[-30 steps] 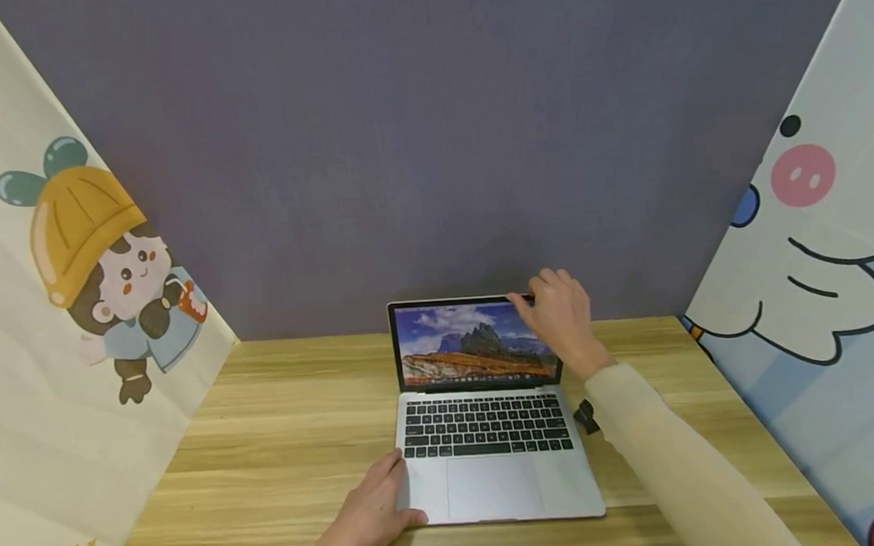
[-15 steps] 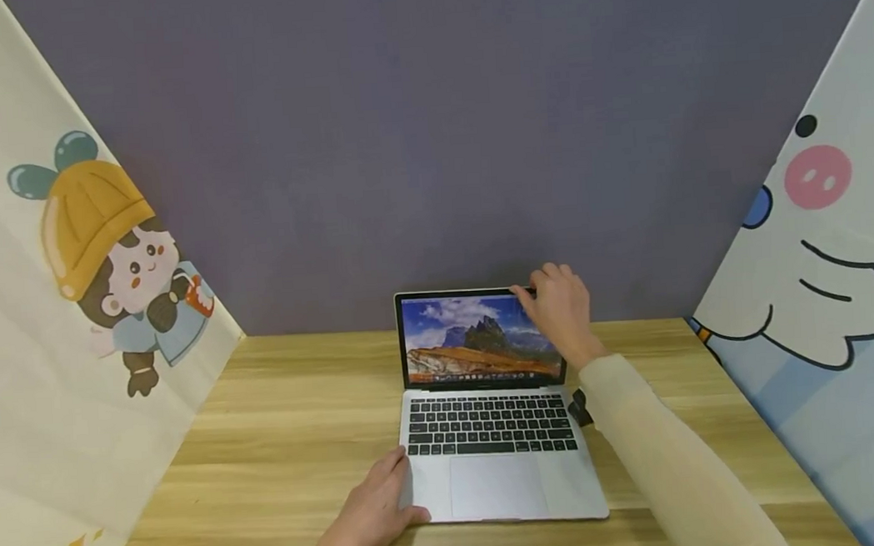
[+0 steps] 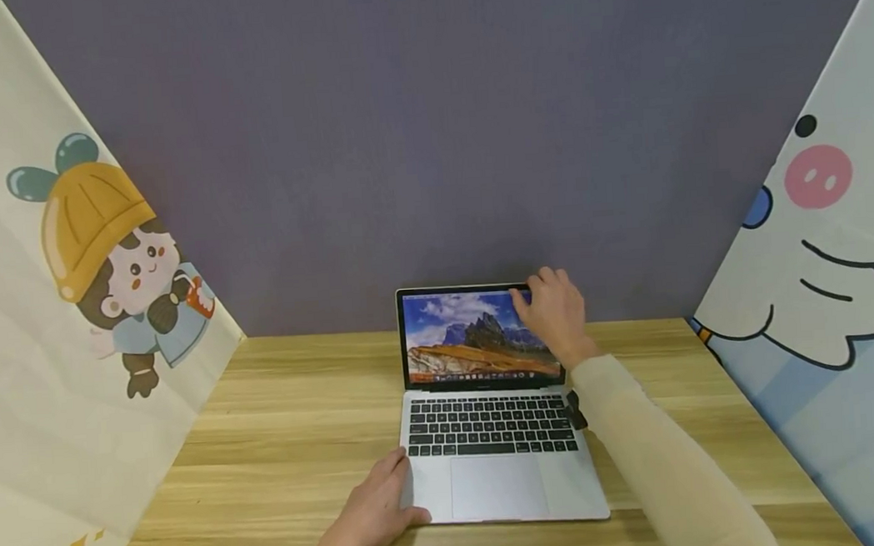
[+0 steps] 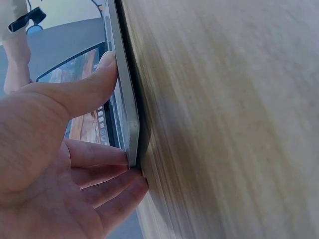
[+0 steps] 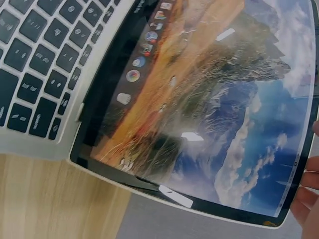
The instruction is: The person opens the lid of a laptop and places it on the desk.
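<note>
An opened silver laptop (image 3: pixel 498 486) lies on the wooden table, its lit screen (image 3: pixel 478 337) showing a mountain picture. My left hand (image 3: pixel 372 507) grips the base at its front left corner. In the left wrist view, the thumb (image 4: pixel 102 79) lies over the top edge, while the other fingers (image 4: pixel 117 191) touch the side near the tabletop. Up at the lid's top right corner, my right hand (image 3: pixel 555 312) pinches the rim, thumb in front and fingers behind. Only a few fingertips (image 5: pixel 310 179) of it show at the lid's edge in the right wrist view.
A wooden table (image 3: pixel 289 432) carries the laptop. Behind it stands a dark grey panel (image 3: pixel 429 140), with cartoon-printed sheets at the left (image 3: pixel 27 331) and right (image 3: pixel 843 281). A small black device (image 3: pixel 576 411) shows by the right sleeve (image 3: pixel 666 451).
The lid has tilted slightly further back, its top edge standing a little higher in the head view, and my right hand has moved with it. The left hand stays on the base.
</note>
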Demonstrator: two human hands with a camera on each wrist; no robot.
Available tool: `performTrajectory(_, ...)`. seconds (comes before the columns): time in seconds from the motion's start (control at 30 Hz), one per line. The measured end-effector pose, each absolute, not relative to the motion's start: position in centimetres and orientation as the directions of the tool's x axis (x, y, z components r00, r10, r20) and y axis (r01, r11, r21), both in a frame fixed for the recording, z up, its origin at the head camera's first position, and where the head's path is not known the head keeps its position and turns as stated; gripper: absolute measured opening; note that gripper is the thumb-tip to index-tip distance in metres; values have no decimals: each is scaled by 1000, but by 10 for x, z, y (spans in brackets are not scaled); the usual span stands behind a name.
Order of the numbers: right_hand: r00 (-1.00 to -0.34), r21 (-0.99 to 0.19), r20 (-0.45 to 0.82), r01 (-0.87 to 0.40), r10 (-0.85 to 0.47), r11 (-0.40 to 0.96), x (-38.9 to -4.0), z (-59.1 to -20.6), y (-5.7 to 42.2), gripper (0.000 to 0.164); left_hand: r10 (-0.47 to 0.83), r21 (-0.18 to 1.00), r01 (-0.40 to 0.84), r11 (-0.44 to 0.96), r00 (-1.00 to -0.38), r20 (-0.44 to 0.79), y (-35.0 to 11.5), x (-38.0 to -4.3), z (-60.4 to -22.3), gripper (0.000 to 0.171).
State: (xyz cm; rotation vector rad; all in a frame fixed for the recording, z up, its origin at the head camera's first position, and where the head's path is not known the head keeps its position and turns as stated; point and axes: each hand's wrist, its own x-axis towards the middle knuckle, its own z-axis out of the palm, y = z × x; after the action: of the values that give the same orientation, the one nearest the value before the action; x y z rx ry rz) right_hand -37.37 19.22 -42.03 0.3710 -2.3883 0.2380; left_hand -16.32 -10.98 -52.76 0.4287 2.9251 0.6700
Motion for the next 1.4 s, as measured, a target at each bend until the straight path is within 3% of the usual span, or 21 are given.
performTrajectory(0.2, -843, -71, 480, -311, -241, 948, -370, -425, 194, 55, 298, 446, 251, 859, -954, -37, -110, -163, -527, 93)
performTrajectory(0.43, -887, -84, 370, -327, -275, 941, -369, -430, 197, 65, 302, 443, 260, 858, -953, -26, -111, -161, -530, 93)
performTrajectory(0.57, -914, -155, 283, -342, -290, 927, -369, -431, 202, 66, 300, 453, 254, 855, -954, -30, -111, -161, -532, 93)
performTrajectory(1.03, -920, -213, 115, -391, -374, 896, -369, -429, 219, 70, 299, 448, 245, 860, -953, -52, -111, -161, -533, 93)
performTrajectory(1.4, -909, -254, 168, -414, -382, 874, -351, -424, 221, 67, 311, 417, 263, 870, -949, -51, -114, -159, -533, 95)
